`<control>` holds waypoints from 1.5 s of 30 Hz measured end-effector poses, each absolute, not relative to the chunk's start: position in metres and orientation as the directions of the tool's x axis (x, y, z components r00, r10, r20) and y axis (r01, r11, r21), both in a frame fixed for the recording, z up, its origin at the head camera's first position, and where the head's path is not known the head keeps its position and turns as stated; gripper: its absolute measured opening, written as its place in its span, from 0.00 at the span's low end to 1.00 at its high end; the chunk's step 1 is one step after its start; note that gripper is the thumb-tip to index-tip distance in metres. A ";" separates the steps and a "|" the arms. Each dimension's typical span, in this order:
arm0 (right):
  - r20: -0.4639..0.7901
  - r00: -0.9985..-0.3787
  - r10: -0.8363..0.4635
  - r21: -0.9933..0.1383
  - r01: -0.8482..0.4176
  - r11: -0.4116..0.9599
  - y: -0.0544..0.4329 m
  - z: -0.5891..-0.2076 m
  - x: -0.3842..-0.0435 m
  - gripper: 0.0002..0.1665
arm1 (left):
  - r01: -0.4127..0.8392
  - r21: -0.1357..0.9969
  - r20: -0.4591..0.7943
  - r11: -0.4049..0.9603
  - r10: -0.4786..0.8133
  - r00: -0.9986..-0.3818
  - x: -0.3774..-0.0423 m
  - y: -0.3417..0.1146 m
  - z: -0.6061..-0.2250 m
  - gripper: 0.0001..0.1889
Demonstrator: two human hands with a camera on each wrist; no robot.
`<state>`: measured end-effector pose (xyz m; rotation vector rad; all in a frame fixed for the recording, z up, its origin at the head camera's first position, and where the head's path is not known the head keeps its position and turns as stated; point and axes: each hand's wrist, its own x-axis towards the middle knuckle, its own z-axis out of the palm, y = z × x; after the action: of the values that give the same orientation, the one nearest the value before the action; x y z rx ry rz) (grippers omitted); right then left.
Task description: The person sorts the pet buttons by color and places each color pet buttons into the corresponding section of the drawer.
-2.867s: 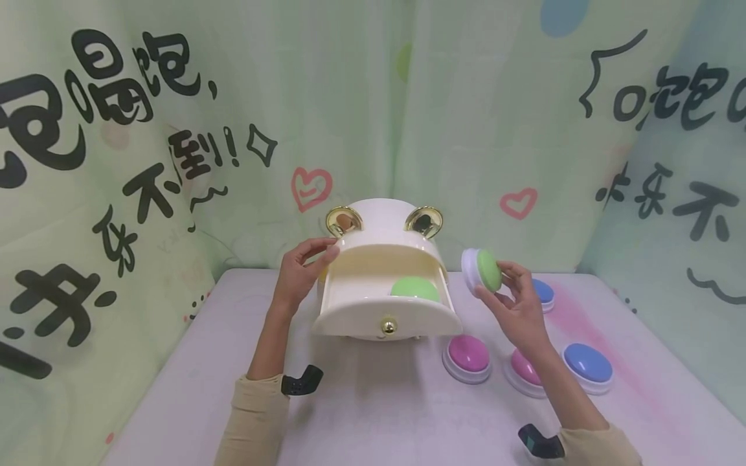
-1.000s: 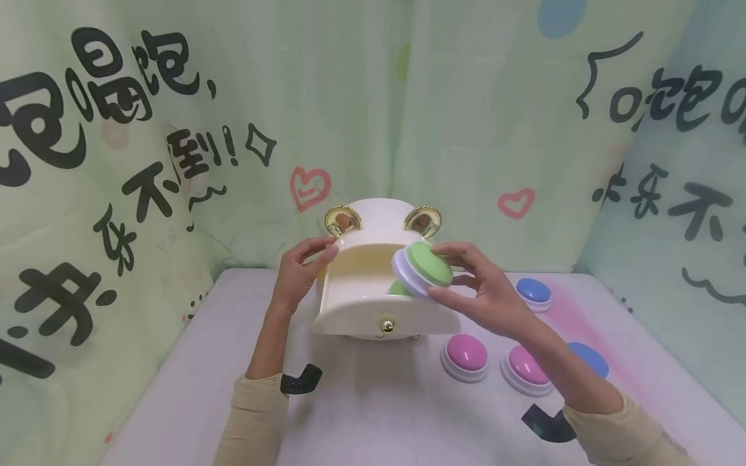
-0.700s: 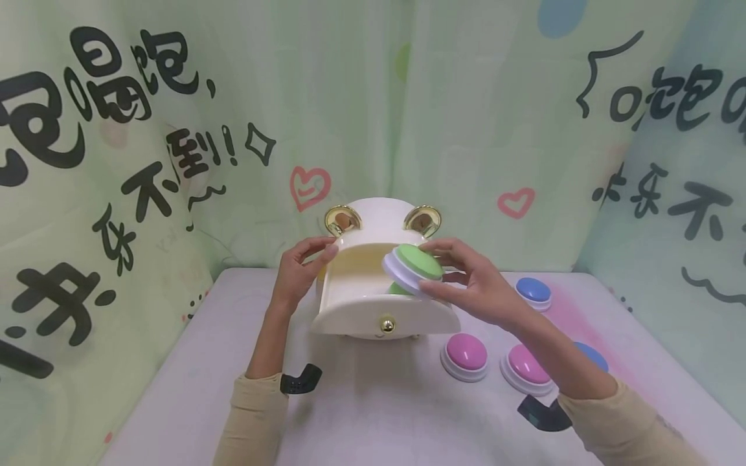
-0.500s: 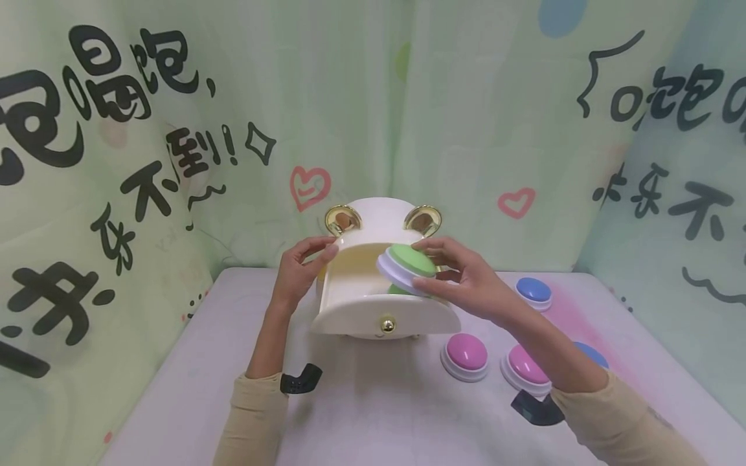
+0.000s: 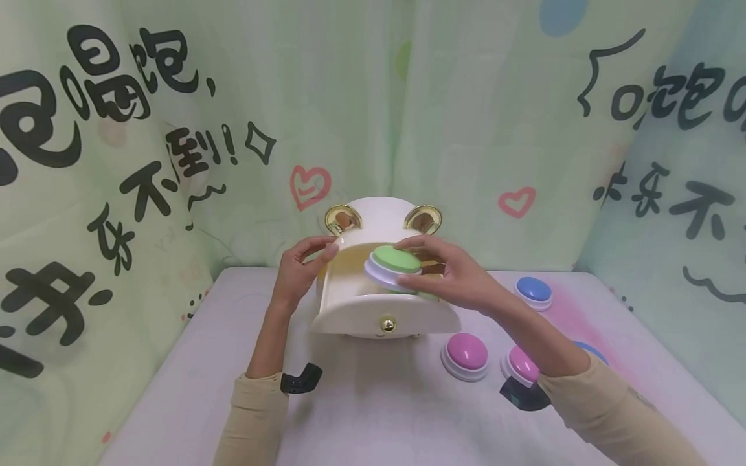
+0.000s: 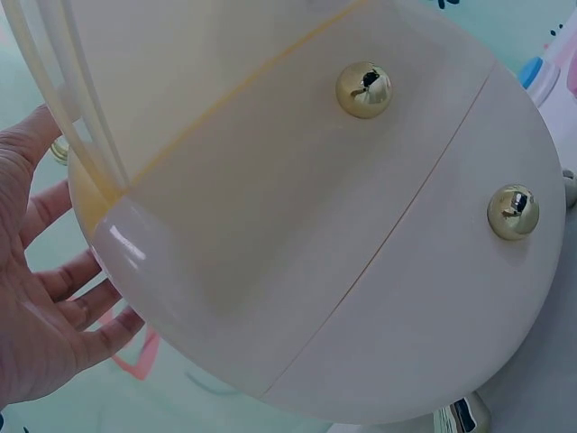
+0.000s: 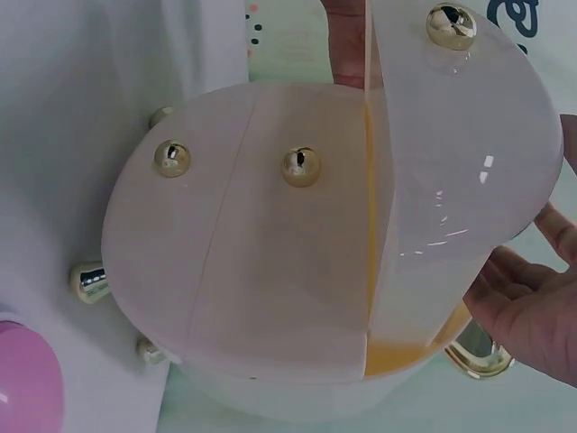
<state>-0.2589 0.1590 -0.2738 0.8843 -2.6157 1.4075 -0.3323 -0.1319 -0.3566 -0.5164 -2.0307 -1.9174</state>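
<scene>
My right hand (image 5: 445, 272) holds a green-topped push button (image 5: 393, 265) with a white base, thumb in front and fingers on top, tilted over the pulled-out drawer (image 5: 355, 317) of a white cabinet (image 5: 381, 223). Inside the drawer, a sliver of another green button (image 5: 428, 296) shows; the rest is hidden. My left hand (image 5: 300, 272) touches the cabinet's upper left side. From the left wrist view, this left hand (image 6: 45, 271) has its fingers laid along the rounded side, fingertips hidden. The drawer hides the held button in the right wrist view, where part of the right hand (image 7: 532, 289) shows.
Right of the cabinet on the table (image 5: 192, 388) stand two pink buttons (image 5: 466, 353) and two blue buttons (image 5: 533, 292), one mostly behind my right forearm. Gold ears (image 5: 344, 220) top the cabinet, and gold knobs (image 6: 363, 88) stick out of its front. A printed curtain (image 5: 454, 129) hangs behind.
My right hand has carried the green button from the cabinet's right side leftward over the open drawer, lowering it slightly and tipping it flatter. The left hand stays in place.
</scene>
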 end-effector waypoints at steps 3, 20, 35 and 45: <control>0.294 -0.831 -0.473 -0.751 -0.507 0.424 0.155 -0.273 -0.260 0.33 | 0.453 0.890 0.450 0.051 0.053 -0.891 -0.332 -0.132 -0.356 0.17; 0.285 -0.810 -0.512 -0.743 -0.524 0.416 0.138 -0.273 -0.264 0.33 | 0.457 0.888 0.455 0.052 0.051 -0.889 -0.332 -0.131 -0.355 0.17; 0.258 -0.779 -0.571 -0.735 -0.542 0.407 0.129 -0.270 -0.271 0.31 | 0.450 0.892 0.448 0.046 0.053 -0.893 -0.332 -0.132 -0.355 0.17; 0.288 -0.796 -0.533 -0.763 -0.527 0.374 0.128 -0.272 -0.271 0.33 | 0.451 0.891 0.448 0.051 0.056 -0.892 -0.331 -0.132 -0.356 0.17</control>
<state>-0.2711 0.1283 -0.2721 1.0065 -2.6092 1.4458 -0.3314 -0.1318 -0.3558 -0.5138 -2.0407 -1.9125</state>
